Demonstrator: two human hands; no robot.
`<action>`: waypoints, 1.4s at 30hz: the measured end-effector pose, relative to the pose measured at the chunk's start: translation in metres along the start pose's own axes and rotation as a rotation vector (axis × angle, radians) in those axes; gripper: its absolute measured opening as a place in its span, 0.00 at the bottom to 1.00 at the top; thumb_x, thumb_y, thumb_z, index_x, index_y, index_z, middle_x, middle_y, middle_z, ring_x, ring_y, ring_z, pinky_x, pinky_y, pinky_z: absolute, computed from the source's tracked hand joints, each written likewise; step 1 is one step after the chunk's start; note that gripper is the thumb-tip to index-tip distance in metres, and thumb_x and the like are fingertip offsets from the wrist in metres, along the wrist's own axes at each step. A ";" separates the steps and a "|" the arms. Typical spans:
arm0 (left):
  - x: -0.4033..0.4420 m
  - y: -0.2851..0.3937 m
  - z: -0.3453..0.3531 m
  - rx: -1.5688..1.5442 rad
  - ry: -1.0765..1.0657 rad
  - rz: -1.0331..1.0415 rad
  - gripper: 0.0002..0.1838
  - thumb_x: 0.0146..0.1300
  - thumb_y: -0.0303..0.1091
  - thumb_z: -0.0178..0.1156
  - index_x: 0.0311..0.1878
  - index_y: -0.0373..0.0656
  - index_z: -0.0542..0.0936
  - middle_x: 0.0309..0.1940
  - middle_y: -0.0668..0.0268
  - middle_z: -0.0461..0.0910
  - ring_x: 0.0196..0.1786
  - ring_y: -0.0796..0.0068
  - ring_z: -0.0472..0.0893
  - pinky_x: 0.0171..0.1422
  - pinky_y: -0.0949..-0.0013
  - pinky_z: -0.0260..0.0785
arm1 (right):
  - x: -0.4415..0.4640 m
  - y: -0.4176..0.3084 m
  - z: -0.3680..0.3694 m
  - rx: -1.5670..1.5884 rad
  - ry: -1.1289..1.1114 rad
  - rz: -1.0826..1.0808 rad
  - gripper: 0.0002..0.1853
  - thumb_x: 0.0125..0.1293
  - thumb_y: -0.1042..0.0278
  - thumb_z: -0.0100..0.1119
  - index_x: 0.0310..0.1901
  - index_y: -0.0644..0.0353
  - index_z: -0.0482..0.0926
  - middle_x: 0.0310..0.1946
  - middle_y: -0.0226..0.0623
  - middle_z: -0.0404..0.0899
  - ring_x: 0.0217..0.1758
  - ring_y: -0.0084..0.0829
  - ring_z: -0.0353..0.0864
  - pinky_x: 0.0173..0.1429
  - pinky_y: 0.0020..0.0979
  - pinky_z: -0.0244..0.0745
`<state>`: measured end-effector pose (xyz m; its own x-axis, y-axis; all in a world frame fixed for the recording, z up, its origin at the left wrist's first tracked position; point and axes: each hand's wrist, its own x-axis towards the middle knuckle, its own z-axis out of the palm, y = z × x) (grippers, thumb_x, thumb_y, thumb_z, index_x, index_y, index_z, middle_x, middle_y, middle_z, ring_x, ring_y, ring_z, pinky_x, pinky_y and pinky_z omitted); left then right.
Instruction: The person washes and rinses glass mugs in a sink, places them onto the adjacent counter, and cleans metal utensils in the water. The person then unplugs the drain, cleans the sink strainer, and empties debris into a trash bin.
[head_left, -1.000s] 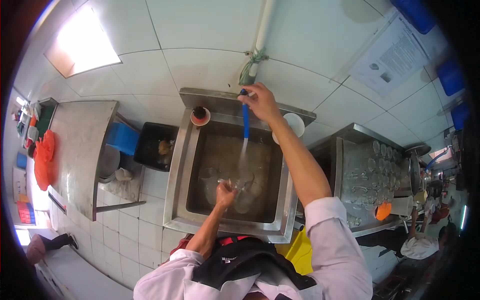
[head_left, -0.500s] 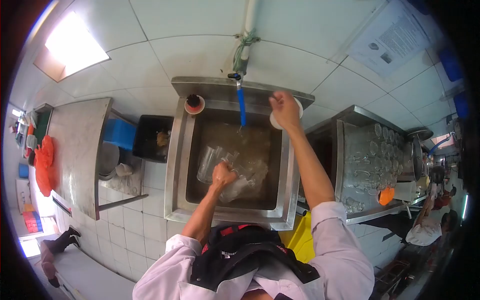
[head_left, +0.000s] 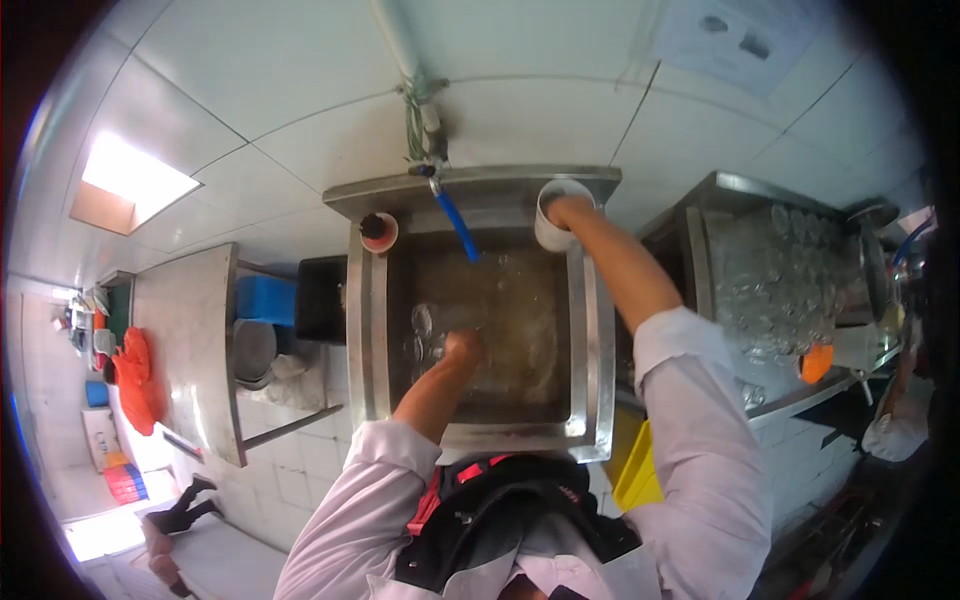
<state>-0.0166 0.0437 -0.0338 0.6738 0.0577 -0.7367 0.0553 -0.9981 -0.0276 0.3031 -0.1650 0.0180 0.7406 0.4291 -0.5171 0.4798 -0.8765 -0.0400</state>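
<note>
In the steel sink (head_left: 592,370), my left hand (head_left: 463,347) is low over the murky water, its fingers closed at the side of a clear glass mug (head_left: 424,323). Glare and water blur the mug's outline. At the sink's back right corner, my right hand (head_left: 567,212) reaches into a white tub (head_left: 550,236), which hides the fingers. A blue hose (head_left: 458,225) hangs from the tap over the water. On the back left corner sits a small round container (head_left: 379,233) with a dark, bristly-looking thing in it.
Many glass mugs (head_left: 785,265) stand on the steel counter at right, beside an orange object (head_left: 816,362). Left of the sink are a black bin (head_left: 318,300) and a steel table (head_left: 185,340) with an orange bag (head_left: 137,380). A yellow bin (head_left: 638,470) stands below, right.
My right hand has gone from above the white tub down into it. The clear glassware at the right of my left hand no longer shows above the water. The view has shifted.
</note>
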 end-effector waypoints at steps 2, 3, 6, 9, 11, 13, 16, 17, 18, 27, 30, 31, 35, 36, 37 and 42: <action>0.002 0.005 0.007 0.099 -0.055 -0.005 0.09 0.56 0.36 0.69 0.41 0.51 0.89 0.46 0.62 0.88 0.50 0.60 0.88 0.43 0.54 0.83 | 0.002 -0.002 0.015 -0.043 -0.034 -0.021 0.20 0.60 0.58 0.65 0.54 0.52 0.86 0.59 0.41 0.82 0.65 0.44 0.79 0.64 0.45 0.74; -0.005 0.008 0.005 0.183 -0.014 0.002 0.09 0.57 0.36 0.69 0.41 0.50 0.89 0.45 0.63 0.88 0.49 0.61 0.88 0.41 0.54 0.83 | -0.008 -0.006 0.006 -0.063 -0.027 -0.046 0.19 0.60 0.62 0.64 0.53 0.53 0.86 0.59 0.43 0.82 0.64 0.45 0.79 0.63 0.45 0.74; -0.002 0.004 0.002 0.320 -0.044 0.038 0.12 0.58 0.38 0.67 0.45 0.49 0.88 0.45 0.64 0.88 0.50 0.63 0.87 0.45 0.58 0.82 | -0.060 -0.028 -0.048 -0.140 -0.015 -0.141 0.17 0.59 0.72 0.62 0.51 0.56 0.86 0.57 0.47 0.82 0.61 0.48 0.81 0.61 0.44 0.76; 0.001 -0.013 -0.002 0.314 0.007 0.176 0.14 0.55 0.39 0.67 0.45 0.49 0.88 0.45 0.62 0.88 0.51 0.63 0.87 0.49 0.58 0.81 | -0.100 -0.033 -0.094 -0.071 -0.007 -0.161 0.18 0.57 0.78 0.60 0.50 0.57 0.85 0.53 0.49 0.83 0.59 0.46 0.82 0.58 0.44 0.78; -0.003 -0.023 -0.018 0.248 0.057 0.216 0.15 0.53 0.39 0.67 0.44 0.49 0.88 0.46 0.60 0.88 0.51 0.61 0.87 0.51 0.57 0.81 | -0.125 -0.025 -0.110 0.102 0.174 -0.181 0.19 0.57 0.77 0.61 0.52 0.59 0.81 0.50 0.49 0.84 0.58 0.46 0.83 0.55 0.43 0.78; -0.028 -0.022 -0.055 0.147 0.060 0.175 0.15 0.51 0.38 0.66 0.43 0.47 0.87 0.46 0.57 0.87 0.51 0.56 0.87 0.52 0.54 0.81 | -0.167 -0.013 -0.121 0.518 0.494 -0.259 0.18 0.61 0.75 0.62 0.54 0.59 0.75 0.47 0.47 0.85 0.56 0.45 0.83 0.54 0.40 0.78; -0.048 -0.034 -0.067 -0.076 0.236 0.156 0.16 0.47 0.35 0.66 0.42 0.44 0.87 0.42 0.53 0.87 0.48 0.51 0.86 0.51 0.52 0.80 | -0.230 -0.033 -0.083 0.885 0.755 -0.305 0.20 0.64 0.70 0.65 0.56 0.57 0.70 0.46 0.43 0.83 0.56 0.39 0.82 0.55 0.35 0.77; -0.061 -0.035 -0.072 -0.141 0.275 0.172 0.15 0.48 0.34 0.64 0.41 0.42 0.86 0.41 0.51 0.86 0.48 0.50 0.86 0.51 0.53 0.80 | -0.247 -0.043 -0.068 0.915 0.828 -0.311 0.21 0.64 0.69 0.66 0.56 0.56 0.70 0.46 0.41 0.83 0.56 0.38 0.82 0.56 0.34 0.76; -0.077 -0.036 -0.081 -0.205 0.319 0.188 0.14 0.49 0.33 0.63 0.41 0.41 0.86 0.41 0.49 0.86 0.48 0.49 0.85 0.52 0.53 0.80 | -0.262 -0.062 -0.046 1.078 0.772 -0.284 0.20 0.63 0.68 0.68 0.53 0.56 0.72 0.47 0.40 0.83 0.54 0.38 0.83 0.56 0.37 0.77; -0.104 -0.045 -0.028 -0.829 0.655 0.207 0.14 0.48 0.26 0.61 0.40 0.35 0.84 0.37 0.44 0.84 0.46 0.46 0.85 0.48 0.55 0.76 | -0.351 -0.219 0.105 0.924 0.489 -0.528 0.21 0.67 0.64 0.61 0.58 0.64 0.76 0.59 0.45 0.77 0.60 0.41 0.78 0.66 0.41 0.71; -0.121 -0.041 -0.014 -0.892 0.674 0.230 0.13 0.48 0.25 0.61 0.40 0.36 0.83 0.36 0.46 0.85 0.45 0.49 0.86 0.46 0.57 0.75 | -0.367 -0.221 0.095 0.414 0.448 -0.650 0.27 0.65 0.61 0.55 0.62 0.68 0.73 0.63 0.50 0.75 0.65 0.46 0.73 0.71 0.45 0.66; -0.130 -0.036 -0.015 -0.886 0.676 0.216 0.13 0.48 0.24 0.61 0.40 0.36 0.83 0.36 0.47 0.85 0.45 0.50 0.86 0.45 0.58 0.75 | -0.370 -0.222 0.092 0.310 0.401 -0.684 0.27 0.62 0.63 0.57 0.62 0.68 0.74 0.63 0.50 0.75 0.64 0.46 0.73 0.70 0.45 0.67; -0.143 -0.030 0.006 -0.977 0.681 0.301 0.12 0.47 0.26 0.63 0.38 0.38 0.82 0.33 0.47 0.83 0.41 0.48 0.85 0.42 0.55 0.73 | -0.363 -0.227 0.071 0.026 -0.057 -0.863 0.29 0.50 0.73 0.66 0.57 0.67 0.76 0.61 0.49 0.76 0.66 0.44 0.72 0.65 0.42 0.72; -0.149 -0.028 0.007 -0.932 0.674 0.317 0.12 0.46 0.26 0.63 0.38 0.38 0.82 0.33 0.47 0.83 0.40 0.47 0.85 0.42 0.55 0.73 | -0.360 -0.232 0.069 -0.021 -0.190 -0.855 0.29 0.49 0.74 0.66 0.57 0.66 0.76 0.61 0.49 0.76 0.66 0.44 0.73 0.64 0.41 0.73; -0.155 -0.025 0.008 -0.886 0.666 0.333 0.12 0.46 0.25 0.63 0.37 0.39 0.82 0.32 0.47 0.83 0.40 0.46 0.84 0.42 0.55 0.73 | -0.356 -0.240 0.067 -0.067 -0.321 -0.844 0.30 0.48 0.75 0.66 0.57 0.65 0.75 0.60 0.50 0.76 0.65 0.44 0.73 0.64 0.41 0.74; -0.167 -0.016 0.023 -0.884 0.663 0.445 0.08 0.46 0.27 0.64 0.31 0.38 0.79 0.25 0.50 0.78 0.26 0.63 0.73 0.36 0.59 0.69 | -0.306 -0.276 0.190 -0.203 -0.260 -0.859 0.32 0.50 0.73 0.66 0.61 0.62 0.72 0.61 0.48 0.75 0.67 0.42 0.73 0.68 0.39 0.71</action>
<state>-0.1471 0.0494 0.0747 0.9975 -0.0299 -0.0635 0.0338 -0.5873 0.8087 -0.1450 -0.0960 0.0243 -0.0259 0.8310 -0.5556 0.9077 -0.2133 -0.3615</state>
